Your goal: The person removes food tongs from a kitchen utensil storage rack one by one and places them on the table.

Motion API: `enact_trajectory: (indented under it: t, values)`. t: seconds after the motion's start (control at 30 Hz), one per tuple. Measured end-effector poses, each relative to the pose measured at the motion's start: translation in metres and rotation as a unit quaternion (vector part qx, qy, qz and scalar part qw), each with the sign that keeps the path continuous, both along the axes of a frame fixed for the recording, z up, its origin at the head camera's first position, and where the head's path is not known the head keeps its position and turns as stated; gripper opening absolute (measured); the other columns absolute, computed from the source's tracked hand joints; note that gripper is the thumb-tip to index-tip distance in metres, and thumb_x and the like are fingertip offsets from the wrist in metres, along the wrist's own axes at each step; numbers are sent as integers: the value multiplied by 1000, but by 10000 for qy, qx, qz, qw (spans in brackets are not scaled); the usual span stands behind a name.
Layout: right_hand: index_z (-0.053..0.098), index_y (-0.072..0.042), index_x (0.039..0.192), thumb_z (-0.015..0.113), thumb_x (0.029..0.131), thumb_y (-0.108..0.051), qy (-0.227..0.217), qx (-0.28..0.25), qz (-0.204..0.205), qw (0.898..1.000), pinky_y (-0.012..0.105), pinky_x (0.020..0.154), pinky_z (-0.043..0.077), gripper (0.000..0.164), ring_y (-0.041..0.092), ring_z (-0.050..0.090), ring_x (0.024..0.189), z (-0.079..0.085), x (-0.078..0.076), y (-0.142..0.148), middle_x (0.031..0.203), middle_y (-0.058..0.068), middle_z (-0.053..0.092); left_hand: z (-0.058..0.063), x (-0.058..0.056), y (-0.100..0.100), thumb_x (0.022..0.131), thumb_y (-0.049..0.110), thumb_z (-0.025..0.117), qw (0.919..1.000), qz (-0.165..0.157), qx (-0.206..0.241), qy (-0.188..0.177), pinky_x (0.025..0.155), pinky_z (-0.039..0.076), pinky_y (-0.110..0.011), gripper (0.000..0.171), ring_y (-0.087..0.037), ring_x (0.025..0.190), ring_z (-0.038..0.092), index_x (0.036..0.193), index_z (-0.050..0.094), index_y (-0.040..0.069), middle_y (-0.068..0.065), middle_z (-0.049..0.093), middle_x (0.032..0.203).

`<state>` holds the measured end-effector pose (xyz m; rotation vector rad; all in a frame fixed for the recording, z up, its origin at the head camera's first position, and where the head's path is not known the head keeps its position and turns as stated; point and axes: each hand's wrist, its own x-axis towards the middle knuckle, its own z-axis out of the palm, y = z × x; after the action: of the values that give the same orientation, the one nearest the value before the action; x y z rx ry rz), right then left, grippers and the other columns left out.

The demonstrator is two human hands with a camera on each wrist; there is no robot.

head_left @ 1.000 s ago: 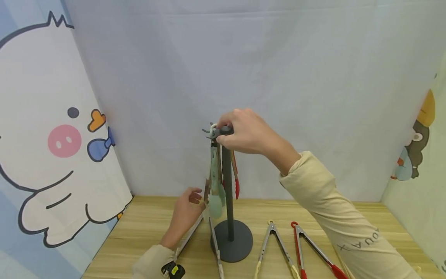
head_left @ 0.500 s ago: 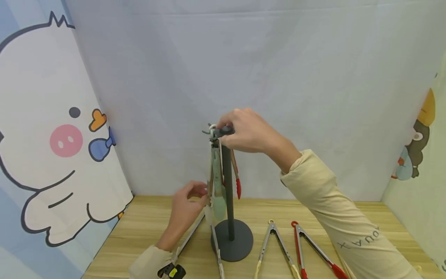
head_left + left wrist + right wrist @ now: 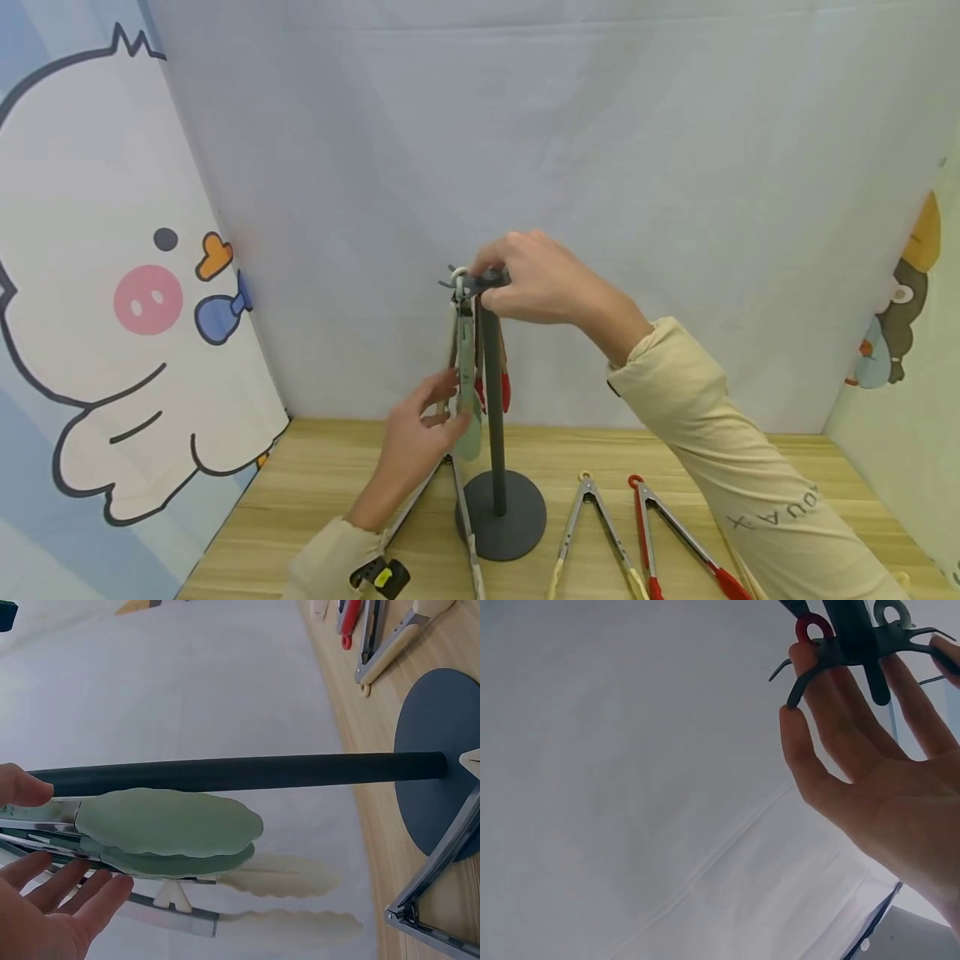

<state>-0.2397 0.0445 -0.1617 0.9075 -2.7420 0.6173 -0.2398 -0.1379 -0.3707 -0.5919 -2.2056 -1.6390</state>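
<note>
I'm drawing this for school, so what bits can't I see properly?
Head view: part of the top of the stand, hidden by the right hand.
Head view: some of the hanging red tongs, hidden behind the stand's pole.
Head view: the ends of the yellow tongs, cut off by the bottom edge.

Dark printed letters [image 3: 772, 518] run along the beige right sleeve [image 3: 712, 442], to the right of the dark stand [image 3: 494, 408] in the head view. From the stand outward, X, A, U and O appear; the last character, near the sleeve's edge, is unclear.
</note>
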Motion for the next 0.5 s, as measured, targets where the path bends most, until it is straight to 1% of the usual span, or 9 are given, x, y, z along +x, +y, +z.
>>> enact_trajectory:
  t: [0.1,0.2,0.3,0.37,0.5]
  values:
    - [70,-9,112,53,77,-8,25,38,29,10000,30,58,35,38,19,48,68,1,1,1,103,9,67,2,-1,2,84,16,71,9999,35,-112,6,91,48,-42,56,-23,120,51,135,50,21,-4,54,129]
    - [70,-9,111,52,75,-6,39,52,64,10000,29,55,32,40,16,41,60,1,0,1,101,8,68,4,-2,3,84,19,72,9998,36,-216,16,92,47,-42,58,-20,121,50,137,48,22,-2,53,131]
    - [70,-9,111,51,74,-4,16,86,91,9999,28,54,31,42,15,35,56,2,-1,1,101,6,67,6,-4,4,82,20,74,9995,3,-302,100,91,47,-44,61,-21,119,52,137,47,19,-4,54,131]
    - [70,-8,111,50,75,-4,-9,114,116,9999,29,55,31,42,15,35,56,2,-2,2,103,6,67,6,-5,5,82,20,75,9992,-35,-381,140,91,47,-44,63,-21,116,54,138,46,17,-5,56,128]
    - [71,-8,108,50,76,-3,-12,123,212,9997,29,58,34,38,17,41,62,3,-4,3,103,5,67,7,-7,6,82,19,75,9988,-94,-484,77,88,49,-44,64,-21,111,57,138,45,17,-6,58,121]
